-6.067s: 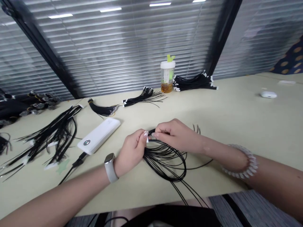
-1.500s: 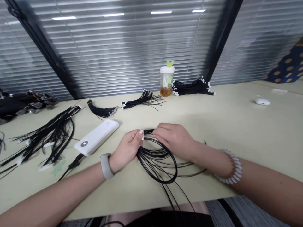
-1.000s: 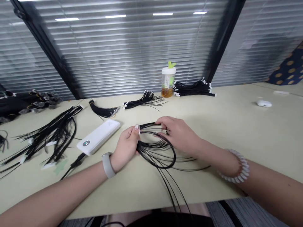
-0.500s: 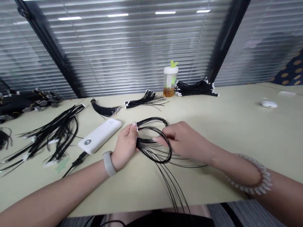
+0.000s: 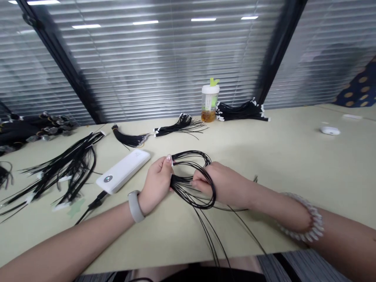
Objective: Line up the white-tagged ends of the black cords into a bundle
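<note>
a person's left hand (image 5: pixel 157 184) clasped a looped bundle of thin black wires (image 5: pixel 188 184) above a pale cream table (image 5: pixel 279 152), its fingers curled shut on the strands near their white-tipped ends. the right hand (image 5: pixel 226 186) lay just beside it, fingers bent and half closed inside the loop, with wires crossing over them (whether those fingers actually gripped anything could not be told from this view). the bundle hung between the two hands, its long loose tails trailing toward the table's near edge. a wide grey watch band (image 5: pixel 135 206) circled the left wrist, and a ring of pale false-nail tips (image 5: pixel 305 219) circled the right. to the left lay a flat white power bank (image 5: pixel 123 171) with a short black cable (image 5: pixel 95 203), beside a sprawling heap of white-tagged black wires (image 5: pixel 67 168). farther back sat a tight black wire bunch (image 5: pixel 129 139), a fanned black wire bunch (image 5: pixel 180 126), a clear plastic cup with a white lid (image 5: pixel 210 103) holding amber liquid, and a stacked black wire pile (image 5: pixel 242 111).
</note>
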The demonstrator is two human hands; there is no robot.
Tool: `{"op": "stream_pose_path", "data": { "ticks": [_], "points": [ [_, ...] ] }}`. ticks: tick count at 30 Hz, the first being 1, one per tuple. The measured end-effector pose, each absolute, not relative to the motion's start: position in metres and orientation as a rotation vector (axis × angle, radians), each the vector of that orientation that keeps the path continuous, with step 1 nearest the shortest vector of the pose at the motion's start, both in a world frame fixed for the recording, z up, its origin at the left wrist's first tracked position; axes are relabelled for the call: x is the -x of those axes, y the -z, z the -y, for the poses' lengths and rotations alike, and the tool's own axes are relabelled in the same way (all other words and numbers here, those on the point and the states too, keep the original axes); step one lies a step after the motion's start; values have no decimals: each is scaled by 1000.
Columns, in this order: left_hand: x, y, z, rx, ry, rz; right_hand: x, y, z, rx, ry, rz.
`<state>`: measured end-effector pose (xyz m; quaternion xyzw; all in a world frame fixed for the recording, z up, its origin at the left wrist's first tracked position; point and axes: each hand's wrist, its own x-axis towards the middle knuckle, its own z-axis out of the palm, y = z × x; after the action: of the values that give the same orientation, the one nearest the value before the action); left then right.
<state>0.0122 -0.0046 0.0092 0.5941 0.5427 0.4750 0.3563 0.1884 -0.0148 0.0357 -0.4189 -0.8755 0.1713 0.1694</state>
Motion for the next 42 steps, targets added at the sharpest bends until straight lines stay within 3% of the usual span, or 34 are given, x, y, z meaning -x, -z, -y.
{"op": "stream_pose_path", "data": {
  "ticks": [4, 6, 11, 14, 20, 25, 32, 42],
  "points": [
    [-13, -10, 5, -1517, -1209, -1398, -198, -44, 7, 1437, 21, 2419],
    [-13, -9, 4, -1502, -1195, -1403, -204, -49, 3, 1397, 92, 2226],
    [-11, -6, 3, -1516, -1179, -1371, -210, -60, 5, 945, -91, 1766],
    [-11, -6, 3, -1527, -1165, -1348, -208, -62, 8, 892, -221, 1590],
    [-11, -5, 5, -1573, -1169, -1305, -203, -51, 7, 1003, -539, 1980],
    [-11, -5, 8, -1627, -1158, -1270, -199, -44, 6, 1088, -539, 2150],
    [-11, -6, 10, -1720, -1151, -1262, -201, -48, 1, 1050, -453, 1943],
    [-11, -4, 13, -1795, -1097, -1183, -194, -41, 6, 1128, -498, 2227]
  ]
}}
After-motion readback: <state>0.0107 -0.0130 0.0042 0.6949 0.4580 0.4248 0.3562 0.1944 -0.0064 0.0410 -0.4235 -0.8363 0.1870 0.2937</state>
